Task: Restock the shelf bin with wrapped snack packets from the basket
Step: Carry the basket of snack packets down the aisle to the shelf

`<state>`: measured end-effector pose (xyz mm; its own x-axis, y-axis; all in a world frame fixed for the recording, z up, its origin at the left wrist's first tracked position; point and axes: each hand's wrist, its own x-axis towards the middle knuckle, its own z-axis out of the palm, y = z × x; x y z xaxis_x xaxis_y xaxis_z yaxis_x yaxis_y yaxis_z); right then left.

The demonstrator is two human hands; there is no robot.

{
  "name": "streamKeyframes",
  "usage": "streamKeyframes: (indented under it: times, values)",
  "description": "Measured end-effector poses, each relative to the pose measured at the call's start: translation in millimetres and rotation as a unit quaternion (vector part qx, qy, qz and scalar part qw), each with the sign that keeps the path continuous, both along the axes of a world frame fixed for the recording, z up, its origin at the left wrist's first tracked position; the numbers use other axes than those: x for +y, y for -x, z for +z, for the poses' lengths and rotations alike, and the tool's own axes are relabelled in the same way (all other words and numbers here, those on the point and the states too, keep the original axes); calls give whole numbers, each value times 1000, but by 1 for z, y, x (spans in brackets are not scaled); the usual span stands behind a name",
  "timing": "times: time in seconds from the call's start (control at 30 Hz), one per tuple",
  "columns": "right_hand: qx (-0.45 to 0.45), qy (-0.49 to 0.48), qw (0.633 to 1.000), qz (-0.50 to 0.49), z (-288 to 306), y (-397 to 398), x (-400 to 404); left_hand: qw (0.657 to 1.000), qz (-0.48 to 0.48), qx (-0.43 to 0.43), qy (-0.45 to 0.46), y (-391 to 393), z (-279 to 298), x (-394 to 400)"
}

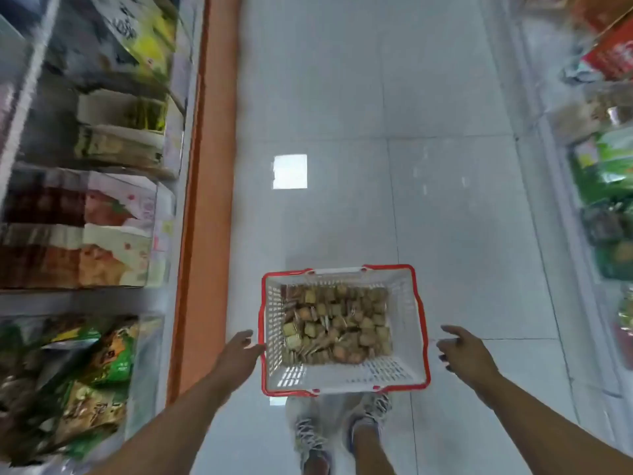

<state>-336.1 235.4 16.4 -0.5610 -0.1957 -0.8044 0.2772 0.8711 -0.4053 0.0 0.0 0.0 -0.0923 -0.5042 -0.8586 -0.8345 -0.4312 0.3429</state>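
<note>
A white basket (pixel 344 329) with a red rim sits on the floor (pixel 342 114) just ahead of the person's shoes, holding wrapped snack packets (pixel 337 325). The left hand (pixel 239 351) reaches its relaxed fingers to the basket's left rim, gripping nothing. The right hand (pixel 462 351) hovers just beside the right rim, fingers loose and empty.

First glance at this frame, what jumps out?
The white basket with a red rim on the pale tiled floor, low in the middle, filled with small tan wrapped snack packets. The left hand reaches to its left rim and the right hand hovers off its right side, both empty. Stocked shelves flank the aisle.
</note>
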Motion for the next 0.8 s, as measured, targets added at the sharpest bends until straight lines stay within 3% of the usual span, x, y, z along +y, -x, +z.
streamKeyframes:
  times: [0.1,0.23,0.4,0.6,0.8]
  values:
    - [30,-50,998,38,-97,3,-5,999,34,-23,-26,-2,-86,15]
    - [56,-47,995,61,-200,3,0,996,72,-50,-29,-14,-171,23]
    - [126,-86,982,114,-249,24,0,996,23,-81,-8,-14,-210,7]
    - [114,-113,976,149,-182,47,-8,993,-16,-118,23,17,-147,-15]
    - [105,-87,976,170,18,109,-57,992,15,-110,64,81,34,-57]
